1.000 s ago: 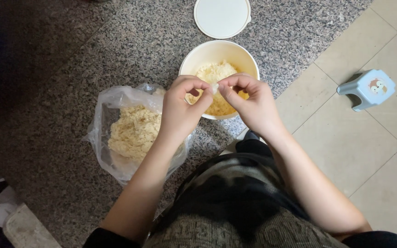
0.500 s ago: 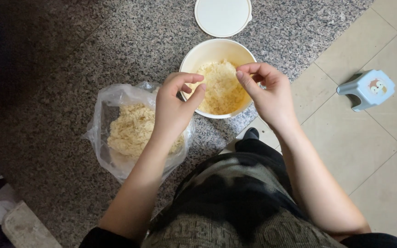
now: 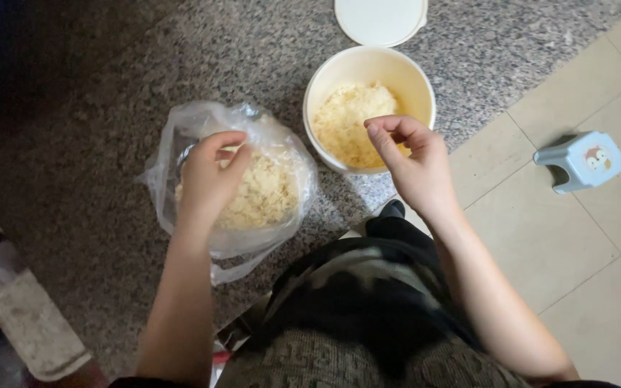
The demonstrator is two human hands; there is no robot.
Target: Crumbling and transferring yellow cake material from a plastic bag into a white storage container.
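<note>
Open-mouthed bag [image 3: 282, 154] faces up under left hand [image 3: 208, 179]; round, no long axis.

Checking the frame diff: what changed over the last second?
The hands parted from over the bowl: the left hand went left over the plastic bag, and the right hand drew back to the bowl's near rim. Bowl, bag, lid and small stool stayed put.

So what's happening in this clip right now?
A person works over a speckled stone floor. The left hand reaches into a clear plastic bag of pale yellow pieces. The right hand hovers, fingers pinched, at the rim of a cream bowl holding similar pieces. A white lid lies beyond.
</note>
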